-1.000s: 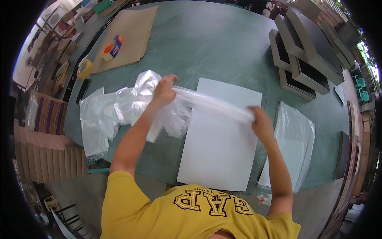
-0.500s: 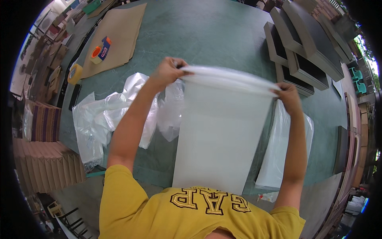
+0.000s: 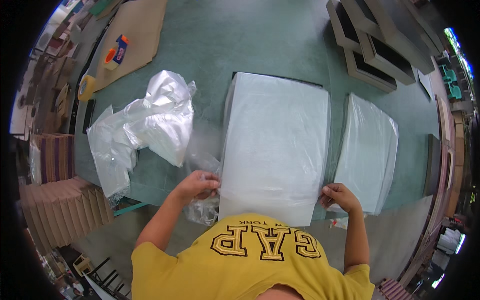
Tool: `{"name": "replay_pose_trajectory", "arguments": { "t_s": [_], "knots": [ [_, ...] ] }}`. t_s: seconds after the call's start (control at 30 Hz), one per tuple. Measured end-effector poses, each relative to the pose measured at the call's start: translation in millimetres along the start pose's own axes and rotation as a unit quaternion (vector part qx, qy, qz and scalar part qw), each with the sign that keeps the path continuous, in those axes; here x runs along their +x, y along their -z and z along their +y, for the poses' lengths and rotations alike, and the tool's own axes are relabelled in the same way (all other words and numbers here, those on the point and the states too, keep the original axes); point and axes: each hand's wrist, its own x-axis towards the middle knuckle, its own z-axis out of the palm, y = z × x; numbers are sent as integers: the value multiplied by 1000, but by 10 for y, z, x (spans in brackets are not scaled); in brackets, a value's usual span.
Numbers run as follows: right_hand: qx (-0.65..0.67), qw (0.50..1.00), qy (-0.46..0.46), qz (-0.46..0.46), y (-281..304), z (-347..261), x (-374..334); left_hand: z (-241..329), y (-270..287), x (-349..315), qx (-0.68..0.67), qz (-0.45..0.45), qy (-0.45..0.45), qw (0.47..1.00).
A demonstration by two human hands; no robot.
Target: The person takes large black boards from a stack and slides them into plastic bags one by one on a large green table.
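Observation:
A white rectangular panel (image 3: 264,212) lies in front of me, its near end close to my yellow shirt. Clear plastic, apparently a bag (image 3: 275,145), covers most of it, leaving a white strip bare at the near end. A dark edge shows along the panel's far side. My left hand (image 3: 199,185) is closed in a pinch on the plastic by the panel's left edge. Across from it, my right hand (image 3: 342,197) pinches the plastic at the right edge, fingers curled. Loose clear film (image 3: 202,207) lies below my left hand.
Crumpled clear plastic (image 3: 165,107) lies left of the panel, and flat clear plastic sheets (image 3: 367,155) lie to its right. Dark-topped panels (image 3: 370,65) are piled far right. Brown cardboard (image 3: 137,45) with a tape dispenser (image 3: 116,52) lies far left, near a yellow tape roll (image 3: 87,87).
Both hands have come down toward me from the far end of the panel, drawing the plastic over it. The bunched plastic rim at the far end is now spread along the panel.

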Motion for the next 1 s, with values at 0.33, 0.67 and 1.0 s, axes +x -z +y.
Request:
{"name": "replay_pose_trajectory", "arguments": {
  "t_s": [0.33, 0.67, 1.0],
  "knots": [
    [-424, 724, 530, 124, -1351, -675, 136, 188, -1163, 118, 507, 132, -491, 696],
    [-323, 831, 303, 337, -760, -232, -117, -289, -309, -31, 539, 246, -368, 717],
    [-261, 895, 240, 272, -1256, 794, -768, -1051, -644, -615, 323, 198, -269, 886]
  ]
}}
